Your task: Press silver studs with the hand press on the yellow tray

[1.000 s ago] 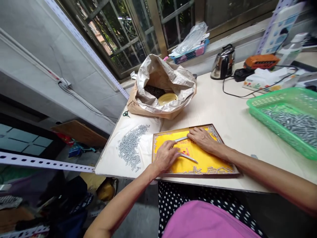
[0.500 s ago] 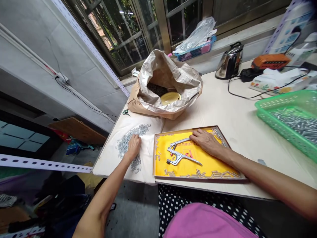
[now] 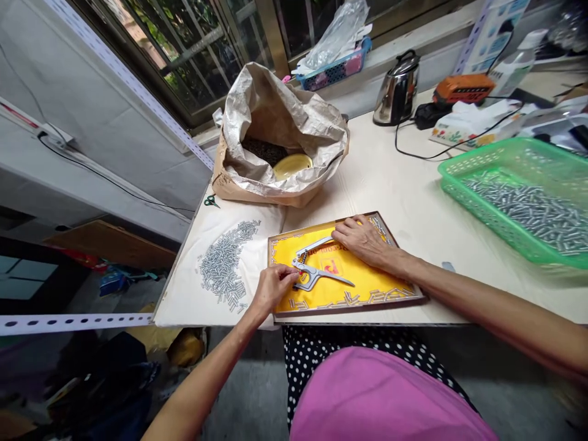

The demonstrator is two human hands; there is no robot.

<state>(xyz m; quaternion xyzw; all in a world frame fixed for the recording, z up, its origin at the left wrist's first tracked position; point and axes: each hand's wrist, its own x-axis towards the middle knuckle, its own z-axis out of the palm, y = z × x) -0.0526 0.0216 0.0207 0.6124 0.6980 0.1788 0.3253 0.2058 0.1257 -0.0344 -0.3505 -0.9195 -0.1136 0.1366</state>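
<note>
Silver hand pliers point(image 3: 325, 274) with a spring lie in a shallow tray point(image 3: 316, 299) lined in yellow. My left hand point(image 3: 274, 286) is at their jaw end, thumb and fingertips pinched together; whatever is between them is too small to make out. My right hand point(image 3: 362, 242) is closed over the end of the upper handle, its fingers curled. Small metal pins point(image 3: 301, 304) lie along the tray's edges. To the left, a heap of similar pins point(image 3: 223, 263) is spread on a white cloth point(image 3: 184, 300).
Behind the cloth stands an open paper sack point(image 3: 271, 195) with dark pieces and a yellow dish point(image 3: 294, 166) inside. Green scissors point(image 3: 211, 201) lie beside it. At right are a green basket point(image 3: 459, 199) of metal pins, a kettle point(image 3: 395, 89) and a tissue box point(image 3: 459, 131) with a cable.
My left hand has moved from the pin heap rightward to the jaw end of the pliers. My right hand remains at the handle. The camera view has shifted.
</note>
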